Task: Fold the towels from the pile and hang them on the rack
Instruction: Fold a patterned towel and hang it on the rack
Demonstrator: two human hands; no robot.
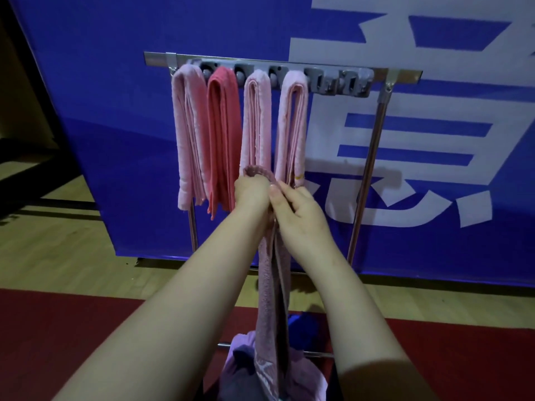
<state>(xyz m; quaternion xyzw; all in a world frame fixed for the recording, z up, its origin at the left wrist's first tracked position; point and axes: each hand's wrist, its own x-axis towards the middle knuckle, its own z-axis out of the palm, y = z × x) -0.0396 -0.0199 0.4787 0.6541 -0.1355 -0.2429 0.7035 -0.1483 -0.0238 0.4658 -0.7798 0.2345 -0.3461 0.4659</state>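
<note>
The left hand point(251, 192) and the right hand point(298, 215) are pressed together at chest height, both clamped on the looped top of a folded mauve towel point(267, 285). The left hand's fingers curl round the fold, which arches over its knuckles. The right hand pinches the same fold from the other side, thumb against the cloth. The towel hangs straight down between the forearms in a narrow strip, its lower end reaching the pile point(240, 357) of lilac and darker cloth at the bottom of the view.

Just behind the hands stands the metal rack point(379, 131). Four folded towels hang side by side under a grey hook strip point(338, 82) at its top bar: a light pink towel point(188, 134), a coral towel point(224, 137), then two pale pink ones point(256, 120) point(292, 125). The strip's right part holds nothing. Behind the rack is a blue banner point(115, 96) with large white characters, on a wooden floor point(58, 250) with a red mat point(58, 328) nearer the person.
</note>
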